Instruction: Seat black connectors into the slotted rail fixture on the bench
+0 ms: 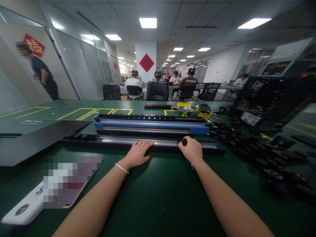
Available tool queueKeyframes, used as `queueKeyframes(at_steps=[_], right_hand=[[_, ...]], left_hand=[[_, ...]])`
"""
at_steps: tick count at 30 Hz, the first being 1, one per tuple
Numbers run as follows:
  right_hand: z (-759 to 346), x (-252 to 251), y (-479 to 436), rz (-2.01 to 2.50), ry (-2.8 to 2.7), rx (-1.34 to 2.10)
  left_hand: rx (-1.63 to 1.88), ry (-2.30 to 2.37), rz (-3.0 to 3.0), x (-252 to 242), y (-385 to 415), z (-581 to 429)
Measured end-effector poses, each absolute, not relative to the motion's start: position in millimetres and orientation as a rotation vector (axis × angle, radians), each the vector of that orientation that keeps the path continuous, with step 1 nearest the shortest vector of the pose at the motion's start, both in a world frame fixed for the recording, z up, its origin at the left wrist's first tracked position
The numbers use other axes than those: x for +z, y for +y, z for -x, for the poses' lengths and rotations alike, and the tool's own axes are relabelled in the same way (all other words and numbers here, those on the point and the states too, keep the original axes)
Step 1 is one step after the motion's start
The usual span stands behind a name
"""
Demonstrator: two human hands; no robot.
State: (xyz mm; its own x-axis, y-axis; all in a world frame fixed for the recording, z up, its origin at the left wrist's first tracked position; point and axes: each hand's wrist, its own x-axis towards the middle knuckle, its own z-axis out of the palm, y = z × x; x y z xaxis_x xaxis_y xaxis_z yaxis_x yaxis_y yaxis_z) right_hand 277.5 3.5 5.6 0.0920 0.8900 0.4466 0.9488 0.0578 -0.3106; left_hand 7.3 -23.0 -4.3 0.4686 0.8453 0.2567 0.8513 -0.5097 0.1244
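A long black rail (163, 149) with a shiny channel lies across the green table, several small black parts (77, 136) sitting at its left end. My left hand (138, 154) rests on the rail's near edge near its middle, fingers extended and slightly apart. Farther right, my right hand (191, 149) pinches a small dark round part (184, 142) at the channel. Behind this rail lie a blue rail (150, 124) and another black rail topped with a row of small black parts (138, 116).
Piles of dark parts (247, 144) cover the right side, below a black open-framed machine (261, 102). A phone-like object (27, 207) and a dark panel (37, 141) lie left. Behind are a metal bowl (185, 109), seated people, and a person walking at left.
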Motion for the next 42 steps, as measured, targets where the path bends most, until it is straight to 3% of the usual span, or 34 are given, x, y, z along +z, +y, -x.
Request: queueKeyframes(at_steps=[42], right_hand=[[-275.4, 7.7, 4.6, 1.912, -1.768, -0.117]], left_hand=[[-0.460, -1.512, 2.667, -5.9, -21.7, -6.2]])
